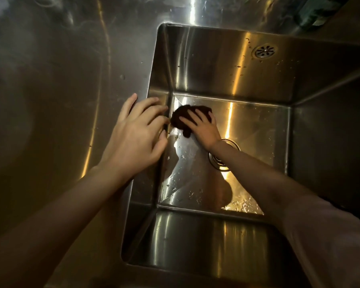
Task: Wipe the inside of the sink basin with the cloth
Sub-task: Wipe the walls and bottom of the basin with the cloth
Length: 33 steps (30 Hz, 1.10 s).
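Nearest to me, the person's two bare forearms reached out over the deep rectangular stainless-steel sink basin (227, 65), the right one coming out of a pale sleeve (328, 235) at the lower right. The left hand (136, 129) lay on the basin's left rim where it meets the brushed steel counter (50, 90), its fingers straight, spread and holding nothing, the fingertips reaching just over the edge. The right hand (202, 126) was down inside the basin, its fingers spread fairly wide and pressed flat on top of a dark brown crumpled cloth (180, 118), which bulged out past the fingertips. The cloth sat on the wet basin floor in the far left corner, close against the left wall and just short of the far wall. A round metal floor drain (222, 161) showed beside and partly under the right wrist, near the middle of the floor, with water droplets scattered around it. Farther off, a round slotted overflow grille (264, 51) was set high on the far wall, towards the right. Beyond the basin, at the far right corner of the counter, lay something dark green and blurred (314, 11) that I could not make out
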### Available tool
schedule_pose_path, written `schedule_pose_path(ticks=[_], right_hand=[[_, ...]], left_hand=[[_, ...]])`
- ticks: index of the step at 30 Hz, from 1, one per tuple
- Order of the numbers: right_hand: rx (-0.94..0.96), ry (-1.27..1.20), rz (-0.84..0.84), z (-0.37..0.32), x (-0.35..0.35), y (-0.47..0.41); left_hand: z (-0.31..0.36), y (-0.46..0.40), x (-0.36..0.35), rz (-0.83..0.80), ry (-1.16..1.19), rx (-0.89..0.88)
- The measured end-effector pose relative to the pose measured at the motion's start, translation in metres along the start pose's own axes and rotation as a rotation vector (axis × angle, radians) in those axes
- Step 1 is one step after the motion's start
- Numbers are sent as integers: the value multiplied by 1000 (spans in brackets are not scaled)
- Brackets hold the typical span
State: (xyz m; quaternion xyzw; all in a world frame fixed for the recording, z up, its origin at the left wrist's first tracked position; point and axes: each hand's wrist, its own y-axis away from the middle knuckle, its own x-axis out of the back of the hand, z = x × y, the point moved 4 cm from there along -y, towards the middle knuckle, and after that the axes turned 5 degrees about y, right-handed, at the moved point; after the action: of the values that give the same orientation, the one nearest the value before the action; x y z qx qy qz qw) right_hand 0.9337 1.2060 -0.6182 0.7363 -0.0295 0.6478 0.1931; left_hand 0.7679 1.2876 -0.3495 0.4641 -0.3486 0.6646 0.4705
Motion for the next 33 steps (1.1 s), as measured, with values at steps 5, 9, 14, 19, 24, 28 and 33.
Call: schedule_pose_path(ticks=[5,9,14,19,24,28,33], right_hand=[[-106,-38,-6,0,20,-55],[-135,-57,64,-16,0,-6],[-48,-50,37,-26,-26,58],[-73,-79,-3,-8,-6,11],[-156,-173,-6,-1,17,-53],[-193,-185,24,-10,15,-39],[-74,-145,62,-34,-12,42]], left_hand=[[0,0,0,-16,-4,2],[1,0,0,-25,2,11],[3,-1,1,-30,8,11],[2,-1,1,-27,17,8],[2,-1,0,-48,7,12],[3,-1,2,-26,9,6],[4,-1,2,-25,17,-1]])
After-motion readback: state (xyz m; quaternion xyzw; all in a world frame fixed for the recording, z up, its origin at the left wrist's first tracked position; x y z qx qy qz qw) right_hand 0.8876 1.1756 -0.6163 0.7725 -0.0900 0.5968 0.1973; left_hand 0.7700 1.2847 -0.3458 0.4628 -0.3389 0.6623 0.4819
